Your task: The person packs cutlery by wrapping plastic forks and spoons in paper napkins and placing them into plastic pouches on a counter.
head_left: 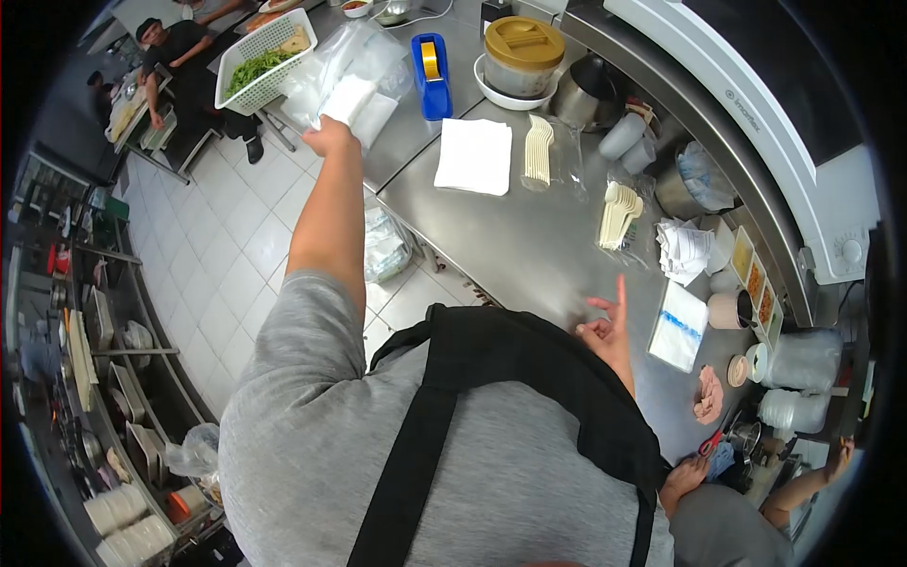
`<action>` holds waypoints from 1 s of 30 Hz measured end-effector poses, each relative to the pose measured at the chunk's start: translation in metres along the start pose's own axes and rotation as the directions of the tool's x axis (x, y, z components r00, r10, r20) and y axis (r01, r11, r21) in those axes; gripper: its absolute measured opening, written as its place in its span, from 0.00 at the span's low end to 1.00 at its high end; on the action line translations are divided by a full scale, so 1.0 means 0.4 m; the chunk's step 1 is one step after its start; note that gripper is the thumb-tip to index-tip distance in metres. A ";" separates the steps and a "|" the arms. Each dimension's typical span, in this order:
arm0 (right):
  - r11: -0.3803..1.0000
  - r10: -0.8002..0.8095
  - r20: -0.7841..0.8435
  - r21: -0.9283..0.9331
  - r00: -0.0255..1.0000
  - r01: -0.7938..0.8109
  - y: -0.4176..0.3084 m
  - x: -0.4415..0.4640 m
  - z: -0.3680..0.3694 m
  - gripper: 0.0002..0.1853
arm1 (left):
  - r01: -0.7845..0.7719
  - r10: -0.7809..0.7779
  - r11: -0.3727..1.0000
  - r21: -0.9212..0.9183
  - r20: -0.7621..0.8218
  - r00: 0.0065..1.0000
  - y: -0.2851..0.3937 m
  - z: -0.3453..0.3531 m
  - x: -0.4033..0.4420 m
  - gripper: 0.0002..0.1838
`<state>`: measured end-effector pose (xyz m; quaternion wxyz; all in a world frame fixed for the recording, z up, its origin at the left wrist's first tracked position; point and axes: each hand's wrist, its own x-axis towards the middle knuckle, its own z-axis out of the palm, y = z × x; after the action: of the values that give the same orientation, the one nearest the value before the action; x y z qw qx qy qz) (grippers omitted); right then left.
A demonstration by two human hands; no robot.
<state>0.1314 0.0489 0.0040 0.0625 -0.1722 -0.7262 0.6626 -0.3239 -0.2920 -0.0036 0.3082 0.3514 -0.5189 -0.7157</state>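
Observation:
My left hand [335,139] reaches far out to the left and is closed on some white napkins [350,99]. They lie against a crumpled clear plastic bag [326,61], and the fingertips are partly hidden. My right hand [609,335] is just above the steel counter near my body. Its index finger points outward, the others are loosely bent, and nothing is in it. Nearest to it are a packet with a blue stripe [677,326] and a bag of plastic spoons [619,215]. A flat stack of white napkins [473,156] rests mid-counter, beside plastic forks [539,153].
A blue tape dispenser [432,80] and a gold-lidded tub [522,57] stand at the back. A white basket of greens [248,80] is at the far left. Co-workers are at the upper left; another person's hand near red scissors [710,442] is at lower right.

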 end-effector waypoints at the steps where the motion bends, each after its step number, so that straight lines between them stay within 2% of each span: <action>1: 1.000 0.008 0.003 0.011 1.000 -0.008 0.010 0.008 0.014 0.55 | 0.052 -0.052 0.999 0.004 -0.013 0.999 -0.012 0.007 0.004 0.29; 2: 1.000 0.015 0.007 0.022 1.000 -0.015 0.019 0.016 0.028 0.54 | 0.102 -0.102 0.995 0.006 -0.026 0.994 -0.023 0.012 0.009 0.30; 3: 1.000 0.020 -0.010 0.009 1.000 -0.020 0.024 0.022 0.039 0.54 | 0.110 -0.114 0.993 0.038 0.107 0.988 -0.037 0.014 0.016 0.38; 4: 1.000 0.025 -0.026 -0.002 0.999 -0.025 0.030 0.026 0.049 0.54 | 0.017 -0.032 0.973 0.232 0.063 0.998 -0.043 0.019 0.018 0.41; 6: 0.999 0.016 -0.075 -0.045 0.997 -0.019 0.043 0.036 0.068 0.51 | -0.141 0.153 0.794 0.591 0.030 0.988 -0.054 0.028 0.008 0.48; 7: 0.997 0.002 -0.108 -0.077 0.994 -0.011 0.051 0.039 0.077 0.48 | -0.324 0.300 0.789 0.522 0.132 0.945 -0.061 0.006 -0.010 0.52; 8: 0.994 -0.012 -0.141 -0.110 0.990 -0.004 0.063 0.043 0.085 0.46 | -0.516 0.412 0.619 0.592 0.315 0.855 -0.063 -0.017 -0.034 0.51; 9: 0.984 -0.047 -0.166 -0.175 0.985 0.017 0.096 0.052 0.092 0.41 | -0.684 0.473 0.412 0.603 0.500 0.725 -0.058 -0.041 -0.061 0.50; 10: 0.970 -0.082 -0.192 -0.239 0.978 0.035 0.137 0.062 0.102 0.36 | -0.815 0.479 0.183 0.550 0.674 0.563 -0.057 -0.058 -0.078 0.49; 11: 0.952 -0.116 -0.219 -0.303 0.969 0.046 0.153 0.062 0.113 0.31 | -0.902 0.405 -0.005 0.431 0.826 0.393 -0.066 -0.073 -0.071 0.41; 14: 0.833 -0.380 -0.240 -0.508 0.893 0.217 0.160 0.073 0.178 0.17 | -0.928 0.213 -0.012 0.372 0.908 0.361 -0.143 -0.064 -0.005 0.34; 15: 0.802 -0.471 -0.264 -0.525 0.842 0.285 0.183 0.088 0.191 0.11 | -0.939 0.240 -0.043 0.342 0.916 0.322 -0.152 -0.058 0.011 0.31; 18: 0.832 -0.425 -0.348 -0.514 0.836 0.210 0.145 0.083 0.215 0.10 | -0.953 0.348 -0.101 0.286 0.907 0.236 -0.110 -0.060 -0.030 0.31; 19: 0.814 -0.451 -0.354 -0.540 0.819 0.215 0.150 0.085 0.214 0.09 | -0.972 0.425 -0.149 0.184 0.899 0.105 -0.084 -0.073 -0.075 0.29; 21: 0.798 -0.462 -0.358 -0.568 0.812 0.203 0.131 0.085 0.220 0.08 | -0.978 0.322 0.103 -0.180 0.937 -0.138 -0.091 -0.091 -0.143 0.27; 22: 0.791 -0.463 -0.356 -0.580 0.812 0.197 0.125 0.083 0.224 0.08 | -0.895 0.286 0.217 -0.389 0.902 -0.323 -0.113 -0.090 -0.182 0.26; 23: 0.804 -0.442 -0.360 -0.565 0.822 0.186 0.125 0.081 0.226 0.07 | -0.829 0.230 0.231 -0.509 0.856 -0.462 -0.099 -0.102 -0.236 0.27; 24: 0.817 -0.422 -0.363 -0.549 0.831 0.175 0.125 0.079 0.225 0.07 | -0.777 0.211 0.288 -0.559 0.829 -0.518 -0.088 -0.107 -0.279 0.27; 26: 0.822 -0.401 -0.358 -0.547 0.843 0.159 0.121 0.097 0.209 0.06 | -0.751 0.163 0.408 -0.519 0.851 -0.499 -0.092 -0.107 -0.328 0.22; 28: 0.807 -0.395 -0.343 -0.572 0.852 0.144 0.111 0.146 0.178 0.06 | -0.769 0.133 0.442 -0.461 0.882 -0.452 -0.111 -0.106 -0.331 0.18; 30: 0.712 -0.576 -0.301 -0.641 0.760 0.286 0.022 0.254 0.178 0.06 | -0.768 0.117 0.478 -0.426 0.898 -0.425 -0.126 -0.101 -0.333 0.14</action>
<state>0.0153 0.0162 -0.0269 0.3457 -0.1606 -0.8672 0.3205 -0.2197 -0.1923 -0.0363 0.0271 -0.5042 -0.7948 -0.3366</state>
